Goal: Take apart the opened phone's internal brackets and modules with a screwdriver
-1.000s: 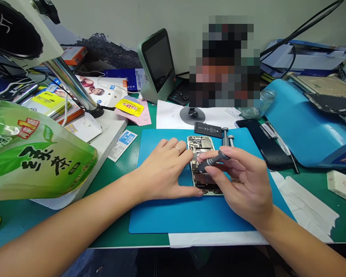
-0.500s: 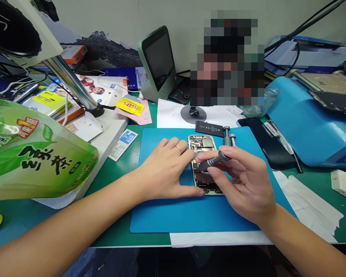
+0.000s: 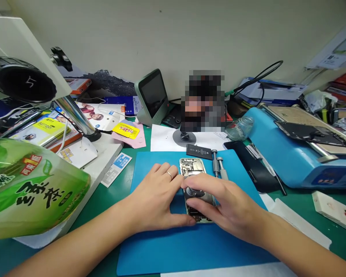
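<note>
An opened smartphone (image 3: 192, 165), its inner boards bare, lies on a blue mat (image 3: 173, 250). My left hand (image 3: 158, 198) holds it by its left side, thumb at the lower left corner and fingertips farther up that edge. In the fingers of my right hand (image 3: 233, 204) is a dark grey screwdriver (image 3: 192, 192), over the phone's middle; its tip is hidden. Beyond the phone lies a black phone battery (image 3: 198, 151). Two more grey screwdrivers, one darker (image 3: 216, 165) and one lighter (image 3: 223, 172), rest beside the phone's upper right.
At left, a large green tea bottle (image 3: 37, 188) and a microscope stand (image 3: 75, 113) crowd the bench. A smart display (image 3: 152, 96) stands at the back. To the right are a glass jar (image 3: 240, 129), a blue machine (image 3: 285, 154) and a white box (image 3: 336, 211).
The view has tilted up, so everything sits lower in the picture. The screwdriver has swung from a slant to more upright, and my right fingers now cover more of the phone.
</note>
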Tool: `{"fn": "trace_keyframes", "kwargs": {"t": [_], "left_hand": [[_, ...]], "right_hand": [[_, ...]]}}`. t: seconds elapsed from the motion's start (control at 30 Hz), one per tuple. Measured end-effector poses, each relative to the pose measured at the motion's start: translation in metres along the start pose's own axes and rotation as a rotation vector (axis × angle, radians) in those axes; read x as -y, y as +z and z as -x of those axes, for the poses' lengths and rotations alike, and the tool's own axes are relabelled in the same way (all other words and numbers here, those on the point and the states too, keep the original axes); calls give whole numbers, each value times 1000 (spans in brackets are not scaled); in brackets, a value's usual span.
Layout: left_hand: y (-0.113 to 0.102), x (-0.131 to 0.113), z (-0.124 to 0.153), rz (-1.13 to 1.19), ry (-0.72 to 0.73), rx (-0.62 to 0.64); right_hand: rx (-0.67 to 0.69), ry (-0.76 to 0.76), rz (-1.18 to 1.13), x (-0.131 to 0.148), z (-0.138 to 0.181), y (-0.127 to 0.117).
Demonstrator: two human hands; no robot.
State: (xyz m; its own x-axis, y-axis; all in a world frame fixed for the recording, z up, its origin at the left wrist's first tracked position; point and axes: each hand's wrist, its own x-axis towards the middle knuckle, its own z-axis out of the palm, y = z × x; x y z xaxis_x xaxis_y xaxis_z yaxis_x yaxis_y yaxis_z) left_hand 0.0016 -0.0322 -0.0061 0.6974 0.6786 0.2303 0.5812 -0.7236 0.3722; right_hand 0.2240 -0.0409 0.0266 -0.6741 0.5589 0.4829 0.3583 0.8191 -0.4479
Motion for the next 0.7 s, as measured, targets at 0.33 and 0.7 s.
{"fn": "trace_keyframes", "kwargs": {"t": [0.33,0.7], "left_hand": [[0,0,-2,27,-22,54],[1,-1,0,39,-23,44]], "right_hand": [[-193,-45,-118,-15,13,16],[-202,14,-240,-17,20,20]]}}
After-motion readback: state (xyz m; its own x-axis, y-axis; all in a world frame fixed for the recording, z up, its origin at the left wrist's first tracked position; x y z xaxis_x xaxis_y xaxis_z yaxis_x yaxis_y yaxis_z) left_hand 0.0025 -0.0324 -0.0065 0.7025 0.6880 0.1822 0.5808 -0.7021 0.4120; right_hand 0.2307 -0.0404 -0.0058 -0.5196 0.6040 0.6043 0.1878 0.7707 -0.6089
